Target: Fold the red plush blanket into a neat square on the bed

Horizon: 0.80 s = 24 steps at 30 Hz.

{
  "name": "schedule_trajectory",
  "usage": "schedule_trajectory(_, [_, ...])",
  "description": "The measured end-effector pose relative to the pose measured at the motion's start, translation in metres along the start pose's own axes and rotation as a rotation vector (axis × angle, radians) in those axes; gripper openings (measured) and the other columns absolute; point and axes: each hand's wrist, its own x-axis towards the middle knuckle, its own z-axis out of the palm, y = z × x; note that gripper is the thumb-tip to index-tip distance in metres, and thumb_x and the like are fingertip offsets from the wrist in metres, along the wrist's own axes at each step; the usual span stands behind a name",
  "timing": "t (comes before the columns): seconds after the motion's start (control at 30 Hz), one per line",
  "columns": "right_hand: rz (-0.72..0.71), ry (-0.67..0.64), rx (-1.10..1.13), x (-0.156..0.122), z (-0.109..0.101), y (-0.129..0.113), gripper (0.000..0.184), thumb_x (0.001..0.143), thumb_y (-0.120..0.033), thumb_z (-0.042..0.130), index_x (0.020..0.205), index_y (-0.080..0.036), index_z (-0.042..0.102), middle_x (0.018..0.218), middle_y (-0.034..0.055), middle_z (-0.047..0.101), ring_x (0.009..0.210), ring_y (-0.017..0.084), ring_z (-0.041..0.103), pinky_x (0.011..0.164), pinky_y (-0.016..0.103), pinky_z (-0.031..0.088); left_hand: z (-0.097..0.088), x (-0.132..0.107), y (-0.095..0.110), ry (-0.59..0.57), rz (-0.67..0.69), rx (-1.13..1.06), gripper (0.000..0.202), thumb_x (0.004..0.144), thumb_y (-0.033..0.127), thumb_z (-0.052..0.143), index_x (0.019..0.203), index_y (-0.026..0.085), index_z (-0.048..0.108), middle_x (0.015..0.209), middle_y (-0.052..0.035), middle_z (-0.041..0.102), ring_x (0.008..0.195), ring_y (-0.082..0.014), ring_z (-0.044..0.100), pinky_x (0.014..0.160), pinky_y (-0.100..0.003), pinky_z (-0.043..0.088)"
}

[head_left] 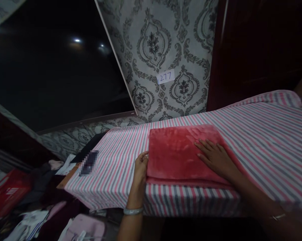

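Observation:
A folded red plush blanket (pixel 174 152) lies as a flat rectangle on a table covered with a striped cloth (pixel 118 160) in pink, grey and white. At the blanket's left edge, my left hand (pixel 141 165) has its fingers bent and closed on the side of the fabric; the fingertips are partly hidden. My right hand (pixel 213 155) rests flat on the upper right of the blanket, fingers stretched out and slightly apart. Faint press marks show in the pile near it. The layered front edge of the blanket sits close to the table's front edge.
A large dark screen (pixel 58 67) stands at the left against patterned wallpaper (pixel 153 43) with a paper label (pixel 166 76) reading 277. A blurred dark item (pixel 89 163) lies at the table's left end. Piled clothes (pixel 27 222) and a red box (pixel 11 192) are lower left.

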Motion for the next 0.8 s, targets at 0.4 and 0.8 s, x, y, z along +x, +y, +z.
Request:
schedule_trajectory(0.4, [-0.009, 0.015, 0.007, -0.001, 0.005, 0.003, 0.058, 0.097, -0.052, 0.03, 0.145, -0.027, 0.051, 0.151, 0.0063, 0.049, 0.141, 0.033, 0.04, 0.111, 0.057, 0.034, -0.007, -0.004, 0.021, -0.366, -0.16, 0.158, 0.043, 0.056, 0.048, 0.088, 0.078, 0.013, 0.075, 0.077, -0.0098, 0.075, 0.08, -0.0252, 0.07, 0.072, -0.031, 0.052])
schedule_trajectory(0.8, [-0.017, 0.033, 0.017, -0.002, 0.007, 0.004, 0.056, 0.098, -0.051, 0.031, 0.147, -0.03, 0.05, 0.151, 0.0038, 0.05, 0.142, 0.032, 0.039, 0.111, 0.058, 0.033, -0.014, 0.006, 0.023, -0.394, -0.17, 0.232, 0.042, 0.06, 0.045, 0.086, 0.085, 0.014, 0.074, 0.074, -0.0063, 0.074, 0.067, -0.0186, 0.068, 0.06, -0.025, 0.046])
